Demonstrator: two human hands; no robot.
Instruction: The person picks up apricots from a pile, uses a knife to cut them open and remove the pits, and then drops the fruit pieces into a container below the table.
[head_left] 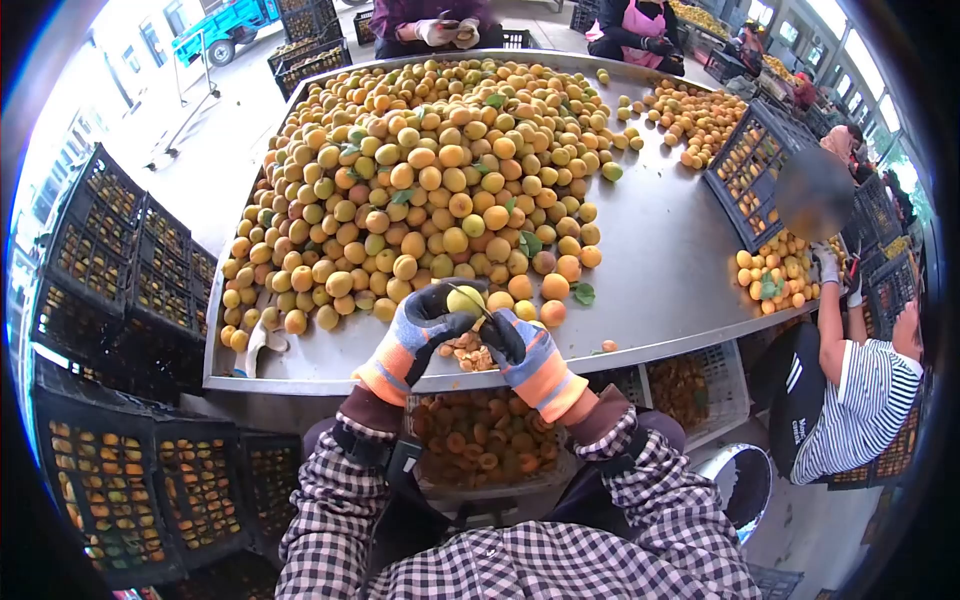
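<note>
My left hand (408,335), in an orange and grey glove with dark fingers, is closed around a yellow-green apricot (465,300) above the near edge of the steel table (660,250). Right beside it, my right hand (533,360), gloved alike, has its fingers closed against the fruit's side. A thin dark edge shows at those fingertips, too small to name. Beneath both hands lies a little heap of brownish pits or scraps (470,353). Just beyond rises a large pile of whole apricots (420,190) with some leaves. Below the table edge, a crate (520,488) contains opened apricot halves.
Stacked black crates of fruit (110,240) stand at the left. A white glove (262,348) lies on the table's left corner. At the right, a person in a striped shirt (870,400) works by a tipped crate (760,160). A white bucket (745,480) stands near my right side.
</note>
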